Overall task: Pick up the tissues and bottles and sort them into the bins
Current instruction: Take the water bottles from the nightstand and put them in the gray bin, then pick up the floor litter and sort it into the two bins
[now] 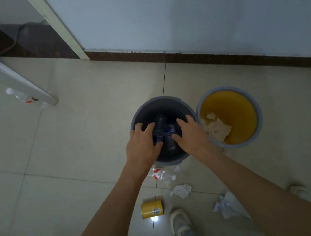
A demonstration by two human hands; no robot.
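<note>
Both my hands hover over a grey bin [160, 99] on the tiled floor. My left hand [142, 141] and my right hand [191, 133] have their fingers spread, and neither holds anything. Inside the bin lie two clear plastic bottles [160, 124], one beside the other. To the right, touching it, stands a grey bin with a yellow liner [234, 106] that holds crumpled tissues [217, 128]. On the floor near my feet lie a clear bottle with a red label [160, 174], a yellow can [152, 209] and two crumpled tissues [181, 190] [223, 205].
Another red-labelled bottle [22, 97] lies at the far left, partly behind a white furniture leg [37, 92]. A white wall with a dark skirting board [221, 57] runs close behind the bins. My shoes [180, 223] stand below the litter.
</note>
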